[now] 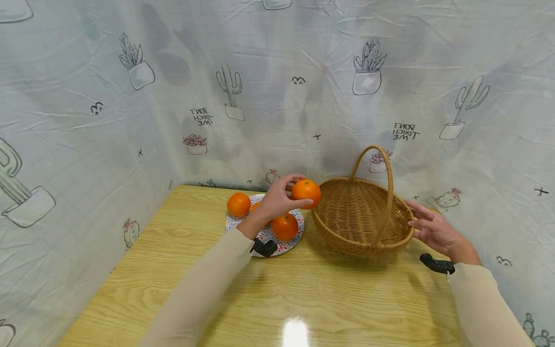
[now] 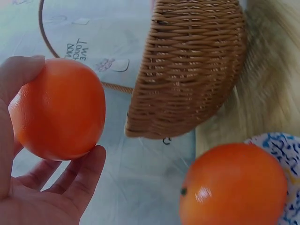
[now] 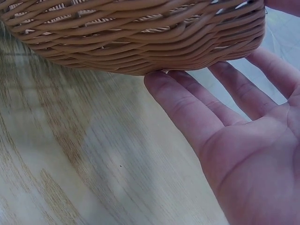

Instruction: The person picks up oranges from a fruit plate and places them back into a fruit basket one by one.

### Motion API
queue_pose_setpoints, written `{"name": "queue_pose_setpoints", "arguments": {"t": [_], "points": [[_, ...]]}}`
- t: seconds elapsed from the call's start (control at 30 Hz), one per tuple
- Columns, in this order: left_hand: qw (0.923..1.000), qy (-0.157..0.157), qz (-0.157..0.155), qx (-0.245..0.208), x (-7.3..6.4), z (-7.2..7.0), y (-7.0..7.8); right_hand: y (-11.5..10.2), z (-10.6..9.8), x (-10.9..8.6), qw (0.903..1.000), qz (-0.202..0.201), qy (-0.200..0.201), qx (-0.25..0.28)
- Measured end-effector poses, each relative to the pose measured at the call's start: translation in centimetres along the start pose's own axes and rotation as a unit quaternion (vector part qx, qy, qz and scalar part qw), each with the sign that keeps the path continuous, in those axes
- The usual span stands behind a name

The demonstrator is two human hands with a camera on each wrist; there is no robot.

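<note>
My left hand (image 1: 279,196) grips an orange (image 1: 306,193) between thumb and fingers, just left of the wicker basket (image 1: 355,246). In the left wrist view the held orange (image 2: 61,110) is up beside the basket's woven wall (image 2: 187,70). Below my left wrist, a patterned plate (image 1: 282,249) bears more oranges, one (image 1: 238,205) at its left and one (image 1: 284,227) at its right; another is partly hidden by the hand. At the basket's right end, my right hand (image 1: 438,232) holds the rim, its fingers spread against the underside of the wicker (image 3: 154,47).
The basket's tall arched handle (image 1: 389,188) rises over its opening. Everything stands on a light wooden table (image 1: 329,294), near its back edge. A printed cloth (image 1: 269,125) hangs behind and to the sides.
</note>
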State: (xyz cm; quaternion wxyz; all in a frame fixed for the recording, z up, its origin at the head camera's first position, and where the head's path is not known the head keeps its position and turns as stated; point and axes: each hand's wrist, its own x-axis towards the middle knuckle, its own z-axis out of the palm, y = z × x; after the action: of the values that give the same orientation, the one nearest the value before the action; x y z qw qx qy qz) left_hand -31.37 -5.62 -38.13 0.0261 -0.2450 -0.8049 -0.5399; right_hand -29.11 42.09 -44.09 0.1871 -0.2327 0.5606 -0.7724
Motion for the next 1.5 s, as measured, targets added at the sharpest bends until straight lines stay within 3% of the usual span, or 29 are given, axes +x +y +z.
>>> {"name": "queue_pose_setpoints", "arguments": {"t": [0.33,0.6,0.9,1.07,1.5], "points": [[0.9990,-0.039,0.007,0.020,1.9,1.6,1.3,0.0,0.2,-0.2,0.9997,0.005,0.008,-0.022],[0.9961,-0.082,0.002,0.034,3.0,3.2,1.6,-0.1,0.0,-0.2,0.9998,0.004,-0.008,-0.015],[0.9843,-0.137,0.023,0.109,3.9,4.9,2.5,-0.1,-0.1,-0.1,0.9999,0.002,-0.013,-0.003],[0.9791,-0.157,0.025,0.126,4.2,5.5,2.6,-0.1,-0.1,-0.1,0.9999,0.003,-0.012,-0.001],[0.9713,-0.171,0.027,0.164,5.2,6.6,1.7,-0.3,-0.2,0.2,0.9998,0.017,0.007,-0.011]]}}
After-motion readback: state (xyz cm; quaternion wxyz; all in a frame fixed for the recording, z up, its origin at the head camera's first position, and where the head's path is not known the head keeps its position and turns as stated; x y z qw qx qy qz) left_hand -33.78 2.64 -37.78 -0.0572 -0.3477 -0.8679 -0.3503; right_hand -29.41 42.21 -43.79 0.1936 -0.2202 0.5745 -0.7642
